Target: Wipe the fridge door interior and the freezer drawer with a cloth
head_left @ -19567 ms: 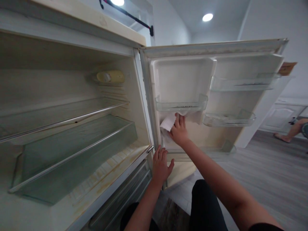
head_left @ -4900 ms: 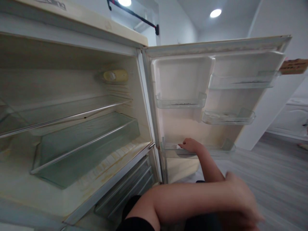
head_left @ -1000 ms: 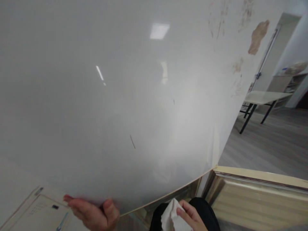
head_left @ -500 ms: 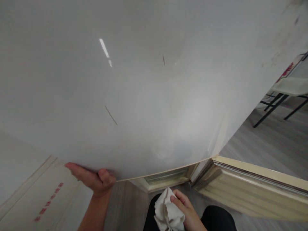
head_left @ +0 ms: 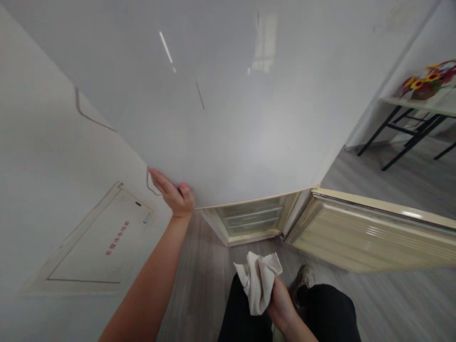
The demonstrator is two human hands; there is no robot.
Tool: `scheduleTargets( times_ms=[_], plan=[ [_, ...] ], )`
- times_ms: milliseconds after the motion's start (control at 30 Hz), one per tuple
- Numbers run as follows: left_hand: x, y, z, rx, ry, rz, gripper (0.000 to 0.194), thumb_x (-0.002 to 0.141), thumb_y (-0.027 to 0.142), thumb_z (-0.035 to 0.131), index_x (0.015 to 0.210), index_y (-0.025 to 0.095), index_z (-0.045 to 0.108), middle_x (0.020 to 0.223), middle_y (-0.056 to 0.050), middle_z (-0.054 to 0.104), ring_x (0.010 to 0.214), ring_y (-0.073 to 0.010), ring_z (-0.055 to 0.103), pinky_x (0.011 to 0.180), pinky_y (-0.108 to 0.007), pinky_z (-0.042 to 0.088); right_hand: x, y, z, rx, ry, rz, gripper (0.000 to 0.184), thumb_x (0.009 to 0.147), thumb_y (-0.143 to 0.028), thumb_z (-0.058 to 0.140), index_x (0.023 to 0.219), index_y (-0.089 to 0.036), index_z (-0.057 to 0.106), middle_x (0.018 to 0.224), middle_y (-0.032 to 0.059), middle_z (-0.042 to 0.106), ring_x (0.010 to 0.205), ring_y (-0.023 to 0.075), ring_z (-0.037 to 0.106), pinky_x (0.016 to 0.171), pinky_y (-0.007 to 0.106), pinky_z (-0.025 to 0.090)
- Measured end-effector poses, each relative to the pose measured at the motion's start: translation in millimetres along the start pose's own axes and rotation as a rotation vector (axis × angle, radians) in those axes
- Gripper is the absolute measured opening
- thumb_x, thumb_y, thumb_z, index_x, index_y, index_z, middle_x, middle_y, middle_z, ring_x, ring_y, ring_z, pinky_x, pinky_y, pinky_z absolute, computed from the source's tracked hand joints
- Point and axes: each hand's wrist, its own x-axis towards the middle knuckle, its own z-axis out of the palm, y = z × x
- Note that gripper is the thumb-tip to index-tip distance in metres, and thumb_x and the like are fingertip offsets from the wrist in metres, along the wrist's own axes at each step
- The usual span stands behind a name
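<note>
The white cloth [head_left: 258, 285] is at five o'clock, bunched in the person's right hand [head_left: 281, 304], which is closed on it above the dark-clad knees. Toward eight o'clock from the middle, the left hand [head_left: 178, 197] lies open, fingers straight, against the left edge of the refrigerator's broad upper door [head_left: 249, 142]. Below that, the lower door [head_left: 370, 232] stands wide open toward four o'clock, its freezer drawers [head_left: 254, 216] showing.

I'd watch those left fingers: if the upper door swings home while they're curled past its edge, they could be pinched. The open lower door sits close to the right knee [head_left: 331, 308], so a careless turn might knock it. A loose grip could also drop the cloth on the floor.

As for writing, red characters [head_left: 117, 237] run across a wall box cover [head_left: 96, 247] at eight o'clock, too blurred for me to read surely. A small blue mark [head_left: 147, 218] sits near its corner; I can make out no brand on the door.
</note>
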Motion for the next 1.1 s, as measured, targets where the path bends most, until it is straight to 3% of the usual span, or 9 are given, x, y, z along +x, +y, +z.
scheduleTargets(
  times_ms=[100, 167, 267, 367, 533, 700, 800, 933, 1100],
  plan=[
    [-40, 45, -13.5, -0.134, -0.099, -0.199, 0.098, 0.098, 0.057, 0.046, 0.16, -0.001, -0.002, 0.169, -0.027, -0.01, 0.159, -0.0304, -0.008, 0.13, -0.05, -0.001, -17, 5, 1, 0.011, -0.03, 0.004, 0.047, 0.068, -0.048, 0.085, 0.096, -0.012, 0.075, 0.094, 0.0107, 0.077, 0.097, 0.0282, 0.072, 0.091, 0.039, 0.056],
    [-92, 81, -29.7, -0.232, -0.28, -0.301, 0.089, 0.094, 0.055, 0.057, 0.162, 0.015, 0.017, 0.172, -0.018, -0.001, 0.16, -0.0302, -0.002, 0.129, -0.052, 0.008, -25, 2, 3, -0.02, -0.045, 0.0, 0.045, 0.068, -0.048, 0.085, 0.095, -0.013, 0.075, 0.094, 0.0109, 0.077, 0.098, 0.0293, 0.071, 0.09, 0.04, 0.056],
    [-179, 115, -57.5, -0.633, -0.899, -0.491, 0.07, 0.093, 0.059, 0.057, 0.149, 0.019, 0.045, 0.149, -0.017, 0.053, 0.142, -0.0295, 0.047, 0.114, -0.048, 0.041, -37, -6, 4, -0.059, -0.084, -0.008, 0.046, 0.068, -0.048, 0.085, 0.097, -0.014, 0.073, 0.091, 0.0102, 0.077, 0.098, 0.0296, 0.071, 0.088, 0.039, 0.055],
    [-234, 115, -80.9, -0.812, -1.376, -0.759, 0.058, 0.084, 0.063, 0.067, 0.115, 0.014, 0.067, 0.105, -0.01, 0.072, 0.096, -0.0243, 0.067, 0.084, -0.036, 0.053, -52, -9, 0, -0.071, -0.174, 0.015, 0.058, 0.074, -0.064, 0.074, 0.107, -0.016, 0.069, 0.093, 0.0099, 0.076, 0.095, 0.0291, 0.071, 0.084, 0.039, 0.055],
    [-247, 92, -102.4, -0.802, -1.265, -0.88, 0.056, 0.08, 0.07, 0.067, 0.088, 0.015, 0.062, 0.073, 0.0, 0.061, 0.068, -0.015, 0.055, 0.064, -0.027, 0.042, -65, -2, -2, -0.356, -0.427, -0.16, 0.071, 0.074, -0.058, 0.08, 0.13, -0.029, 0.048, 0.106, 0.0017, 0.069, 0.089, 0.0207, 0.067, 0.079, 0.03, 0.05],
    [-247, 84, -106.9, -0.759, -1.01, -0.929, 0.053, 0.082, 0.071, 0.063, 0.087, 0.018, 0.058, 0.08, 0.0, 0.06, 0.076, -0.0154, 0.054, 0.071, -0.026, 0.042, -46, -4, 6, -0.862, -0.408, -0.368, 0.023, 0.079, -0.036, 0.07, 0.086, -0.019, 0.057, 0.079, -0.0015, 0.055, 0.073, 0.0139, 0.053, 0.066, 0.024, 0.039],
    [-249, 87, -97.5, -0.741, -0.978, -0.913, 0.052, 0.084, 0.071, 0.06, 0.086, 0.02, 0.054, 0.077, 0.001, 0.057, 0.073, -0.0148, 0.052, 0.069, -0.026, 0.042, -39, -14, 5, -1.011, -0.408, -0.55, 0.022, 0.085, -0.039, 0.064, 0.083, -0.018, 0.056, 0.088, 0.0019, 0.056, 0.085, 0.0172, 0.056, 0.08, 0.029, 0.044],
    [-251, 96, -73.4, -0.705, -1.014, -0.852, 0.052, 0.085, 0.072, 0.058, 0.083, 0.021, 0.051, 0.073, 0.003, 0.053, 0.069, -0.0135, 0.05, 0.065, -0.025, 0.04, -28, -26, -5, -1.186, -0.438, -0.629, 0.044, 0.075, -0.024, 0.074, 0.115, -0.02, 0.054, 0.105, 0.0032, 0.062, 0.097, 0.019, 0.057, 0.088, 0.03, 0.043],
    [-262, 103, -43.0, -0.651, -1.016, -0.757, 0.042, 0.089, 0.062, 0.058, 0.086, 0.02, 0.056, 0.076, 0.001, 0.057, 0.07, -0.0138, 0.052, 0.066, -0.025, 0.041, 17, -40, -21, -1.298, -0.424, -0.648, 0.008, 0.087, -0.025, 0.056, 0.083, -0.018, 0.055, 0.079, 0.0002, 0.056, 0.076, 0.015, 0.049, 0.072, 0.027, 0.035]
  ],
)
